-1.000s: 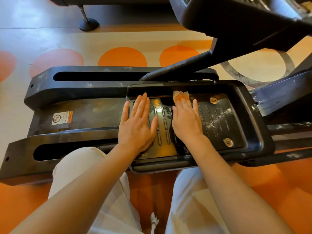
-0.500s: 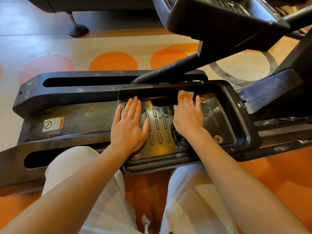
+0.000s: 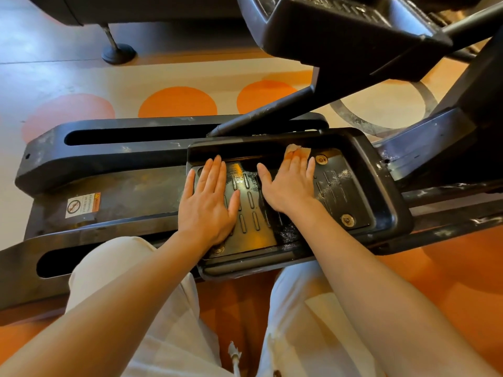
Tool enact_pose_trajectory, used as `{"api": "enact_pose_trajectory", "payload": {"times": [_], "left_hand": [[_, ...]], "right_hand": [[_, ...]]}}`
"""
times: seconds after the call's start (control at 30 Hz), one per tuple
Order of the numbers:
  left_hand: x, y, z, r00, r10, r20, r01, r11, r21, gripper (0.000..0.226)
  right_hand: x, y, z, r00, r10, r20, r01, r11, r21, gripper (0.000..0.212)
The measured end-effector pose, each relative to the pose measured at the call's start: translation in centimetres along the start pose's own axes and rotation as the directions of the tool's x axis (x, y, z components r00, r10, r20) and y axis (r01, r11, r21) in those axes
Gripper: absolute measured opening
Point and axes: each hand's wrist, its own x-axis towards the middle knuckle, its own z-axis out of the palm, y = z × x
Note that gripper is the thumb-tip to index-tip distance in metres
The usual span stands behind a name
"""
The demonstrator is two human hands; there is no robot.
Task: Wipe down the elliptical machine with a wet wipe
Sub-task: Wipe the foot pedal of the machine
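2 hands flat on 1 pedal (image 3: 381, 202): left hand (image 3: 208, 205), right hand (image 3: 291, 183) w/ 1 wipe (image 3: 298, 151).

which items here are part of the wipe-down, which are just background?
Job:
- right hand, flat, pressing the wet wipe
- foot pedal being wiped
- left hand, flat on the pedal

Background:
- warning sticker
- orange floor circles
- levelling foot of another machine
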Motion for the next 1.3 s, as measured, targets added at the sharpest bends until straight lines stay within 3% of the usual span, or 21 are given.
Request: {"api": "enact_pose_trajectory", "payload": {"times": [0.17,0.3,0.6,0.93,1.13,1.3], "left_hand": [[1.0,-0.4,-0.2,0.989,0.135,0.063,-0.138,0.990,0.039,0.069],[1.7,-1.0,-0.7,0.967,0.227,0.119,-0.231,0.973,0.020,0.070],[4.6,-3.1,-1.6,0.843,0.499,0.200,-0.501,0.864,-0.047,0.066],[4.9,-3.1,-1.4,0.840,0.506,0.197,-0.507,0.861,-0.050,0.067],[5.3,-2.7,-1.3,0.832,0.508,0.222,-0.514,0.857,-0.035,0.069],[5.4,-2.6,-1.3,0.820,0.535,0.203,-0.540,0.841,-0.038,0.067]], "right_hand": [[-0.8,0.2,0.6,0.991,-0.122,-0.049,0.126,0.988,0.086,0.075],[-0.5,0.4,0.5,0.989,-0.116,-0.089,0.123,0.989,0.079,0.067],[1.0,1.0,0.1,0.990,0.135,-0.047,-0.137,0.990,-0.029,0.072],[0.6,-1.5,-0.2,0.992,0.107,-0.065,-0.109,0.994,-0.016,0.078],[2.2,-0.3,-0.7,0.964,0.261,-0.054,-0.262,0.965,-0.006,0.077],[2.4,0.0,-0.4,0.956,0.286,-0.068,-0.279,0.955,0.098,0.065]]}}
